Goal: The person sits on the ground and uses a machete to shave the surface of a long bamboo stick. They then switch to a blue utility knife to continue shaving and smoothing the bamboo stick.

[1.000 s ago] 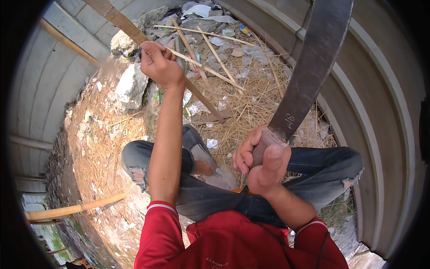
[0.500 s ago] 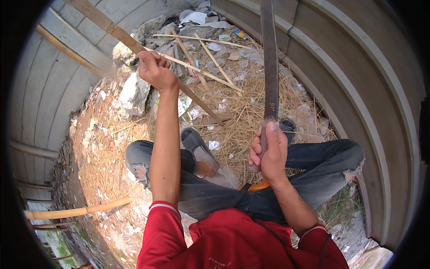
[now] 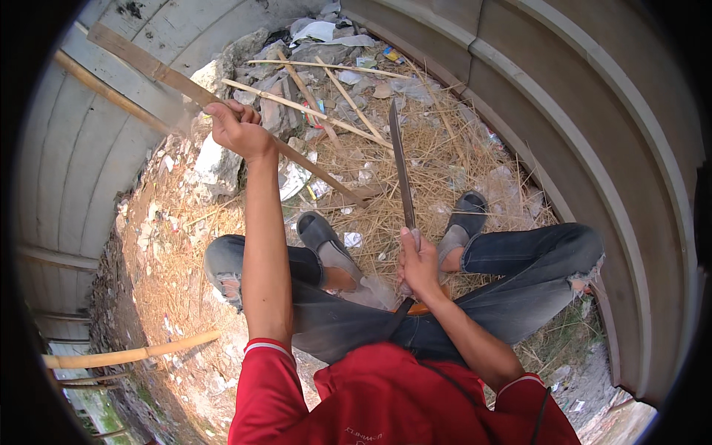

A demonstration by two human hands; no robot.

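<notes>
My left hand [image 3: 236, 127] is closed around a long flat bamboo slat [image 3: 159, 73] that slants from the upper left down to the straw near my feet. My right hand [image 3: 417, 261] grips the handle of a long machete [image 3: 400, 167] whose blade points up and away, edge-on to the camera, to the right of the slat and apart from it. I am squatting in torn blue jeans and grey slip-on shoes [image 3: 321, 236] on a straw-covered ground.
Curved corrugated metal walls [image 3: 564, 133] close in on both sides. Loose bamboo sticks [image 3: 319, 111], stones [image 3: 216, 159] and litter lie ahead. A thicker bamboo pole [image 3: 133, 354] lies at the lower left.
The machete has swung from raised close to the camera at the right down and toward the middle, blade now edge-on. My left hand keeps its hold on the slat.
</notes>
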